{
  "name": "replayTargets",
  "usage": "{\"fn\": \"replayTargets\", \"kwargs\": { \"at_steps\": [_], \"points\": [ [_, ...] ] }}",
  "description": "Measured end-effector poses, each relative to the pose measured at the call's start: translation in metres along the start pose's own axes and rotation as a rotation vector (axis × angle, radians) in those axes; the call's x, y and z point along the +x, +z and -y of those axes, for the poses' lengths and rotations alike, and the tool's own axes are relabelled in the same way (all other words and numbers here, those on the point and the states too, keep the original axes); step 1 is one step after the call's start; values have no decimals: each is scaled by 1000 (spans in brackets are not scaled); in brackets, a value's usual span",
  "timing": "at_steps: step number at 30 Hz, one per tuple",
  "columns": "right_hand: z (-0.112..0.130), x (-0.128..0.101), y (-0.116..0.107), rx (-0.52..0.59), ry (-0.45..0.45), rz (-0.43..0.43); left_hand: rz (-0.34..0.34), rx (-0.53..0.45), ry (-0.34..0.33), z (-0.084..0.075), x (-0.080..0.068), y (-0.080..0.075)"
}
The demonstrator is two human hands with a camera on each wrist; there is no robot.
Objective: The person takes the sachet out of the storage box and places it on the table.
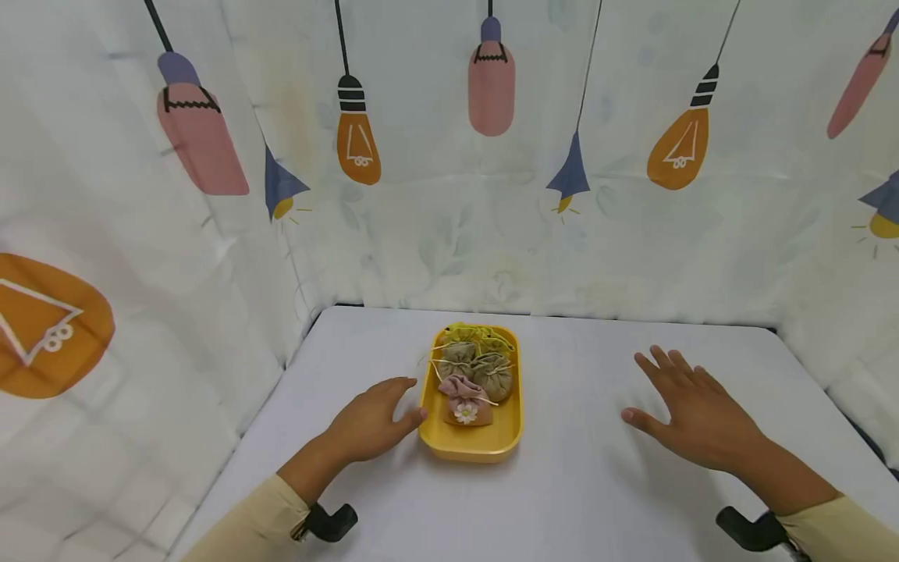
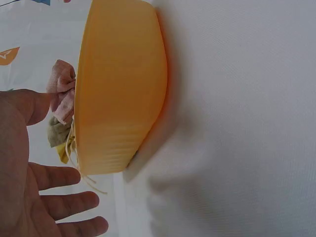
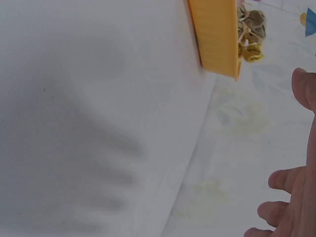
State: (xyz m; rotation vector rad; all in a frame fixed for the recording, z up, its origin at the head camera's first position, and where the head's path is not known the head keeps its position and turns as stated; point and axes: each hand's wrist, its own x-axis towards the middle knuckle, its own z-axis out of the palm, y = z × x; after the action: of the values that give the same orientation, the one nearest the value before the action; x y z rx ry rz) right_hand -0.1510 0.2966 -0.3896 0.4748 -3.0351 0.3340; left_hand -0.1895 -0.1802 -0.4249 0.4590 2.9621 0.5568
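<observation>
We see a yellow tray (image 1: 472, 445) resting on the white desk (image 1: 597, 499), about midway between its left and right edges and somewhat nearer its far edge. Inside the tray lie several small drawstring pouches: a pink pouch (image 1: 465, 398) with a white flower on it sits closest to the tray's near end, two olive pouches (image 1: 492, 375) lie just behind it, and a yellow pouch (image 1: 477, 334) is tucked at the far end. Our left hand (image 1: 368, 425) rests on the desk just beside the tray's left wall, fingers relaxed and gripping nothing; the thumb tip comes right up to the tray's near-left corner, though we cannot tell whether it actually touches. From the left wrist view the tray's outer wall (image 2: 118, 94) fills the frame beside the loose, spread fingers (image 2: 54, 177). Our right hand (image 1: 691, 414) is over the desk well apart from the tray, toward the right edge, fingers spread and straight, holding nothing. A curtain (image 1: 449, 195) printed with light bulbs surrounds the desk.
</observation>
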Motion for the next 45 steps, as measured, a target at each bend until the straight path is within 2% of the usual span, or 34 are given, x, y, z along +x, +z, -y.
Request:
{"fn": "replayTargets", "kwargs": {
  "at_steps": [9,18,24,33,40,45],
  "points": [
    [8,7,5,6,-18,-13,58,-95,-37,2,2,13],
    [19,15,10,42,-46,-38,74,-262,48,10,1,19],
    [26,20,14,74,-48,-62,93,-324,53,12,0,21],
    [41,30,20,132,-1,-50,110,-354,48,12,1,22],
    [54,37,22,158,6,-57,128,-362,22,11,0,22],
    [62,42,24,174,-5,-59,122,-359,32,11,0,21]
  ]
}}
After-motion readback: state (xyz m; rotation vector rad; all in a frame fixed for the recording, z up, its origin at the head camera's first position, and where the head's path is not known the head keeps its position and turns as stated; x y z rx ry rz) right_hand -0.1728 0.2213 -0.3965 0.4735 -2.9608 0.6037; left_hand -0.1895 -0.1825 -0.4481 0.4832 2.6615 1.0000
